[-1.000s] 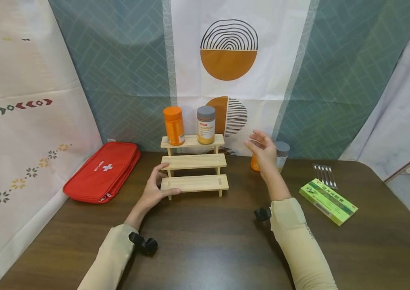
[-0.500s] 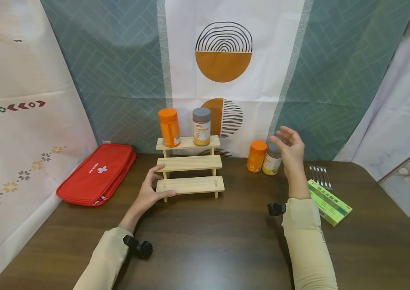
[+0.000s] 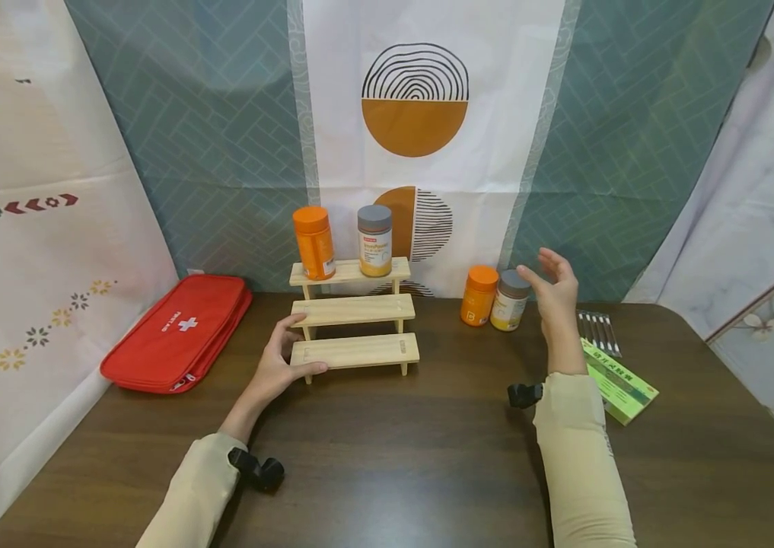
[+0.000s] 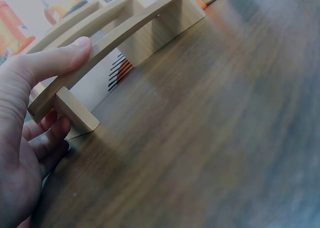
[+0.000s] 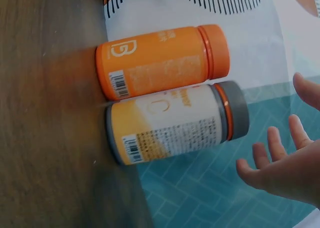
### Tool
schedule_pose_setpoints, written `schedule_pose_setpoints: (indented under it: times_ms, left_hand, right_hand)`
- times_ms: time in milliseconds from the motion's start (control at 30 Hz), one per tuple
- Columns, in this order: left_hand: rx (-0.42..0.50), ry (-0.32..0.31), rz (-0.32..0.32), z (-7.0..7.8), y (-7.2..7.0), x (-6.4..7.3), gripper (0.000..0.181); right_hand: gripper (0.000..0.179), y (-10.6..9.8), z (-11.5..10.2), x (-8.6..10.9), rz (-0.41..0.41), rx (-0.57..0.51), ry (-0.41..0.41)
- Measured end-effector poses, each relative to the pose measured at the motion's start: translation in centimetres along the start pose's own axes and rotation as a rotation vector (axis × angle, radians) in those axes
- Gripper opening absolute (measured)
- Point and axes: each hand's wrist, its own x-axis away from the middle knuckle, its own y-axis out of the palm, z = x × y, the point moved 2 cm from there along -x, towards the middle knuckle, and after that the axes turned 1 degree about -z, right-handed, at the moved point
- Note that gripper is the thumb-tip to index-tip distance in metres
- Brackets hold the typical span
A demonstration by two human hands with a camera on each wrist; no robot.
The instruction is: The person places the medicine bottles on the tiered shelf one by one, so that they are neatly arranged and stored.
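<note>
A dark brown tabletop (image 3: 387, 464) carries everything, and near its back edge is the three-tier wooden stand (image 3: 354, 308). A red first-aid pouch (image 3: 174, 335) lies left of it. The left hand (image 3: 275, 364) grips the stand's left end, thumb over the lowest board and fingers curled behind; lifting or tugging there could tip the whole stand. The right hand (image 3: 556, 295) holds nothing, fingers spread, near the standing jars and apart from them. A green box (image 3: 619, 380) lies partly behind that forearm, where a low sleeve might nudge it. On the top tier, an orange jar (image 3: 314, 245) and a grey-lidded jar (image 3: 376, 242) stand upright — tall on a narrow board, so a jolt could topple them. Right of the stand, a second orange jar (image 3: 479, 297) and second grey-lidded jar (image 3: 510, 301) stand close together — a careless grasp at one could knock the other. Smallest are the cotton swabs (image 3: 602, 333).
</note>
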Motion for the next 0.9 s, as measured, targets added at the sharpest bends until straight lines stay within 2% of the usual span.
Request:
schedule_pose_setpoints:
  times_ms: [233,300,467,700,900]
  left_hand:
    - [0.014,-0.002,0.01,-2.7,0.0,-0.6,0.09]
    - [0.018,-0.001,0.008,-3.0,0.0,-0.7,0.089]
    - [0.028,0.009,0.0,-3.1,0.0,-0.8,0.089]
    - [0.021,0.007,0.0,-3.2,0.0,-0.7,0.089]
    - [0.015,0.008,0.003,-3.2,0.0,-0.8,0.089]
  right_hand:
    - [0.068,-0.1,1.7,-0.6,-0.075,0.05,0.07]
    - [0.068,-0.1,2.1,-0.7,-0.083,0.066,0.078]
    - [0.068,-0.4,2.5,-0.9,-0.093,0.095,0.094]
    - [0.073,0.0,3.1,-0.8,-0.157,0.14,0.124]
    - [0.072,0.1,3.5,-0.9,-0.157,0.151,0.129]
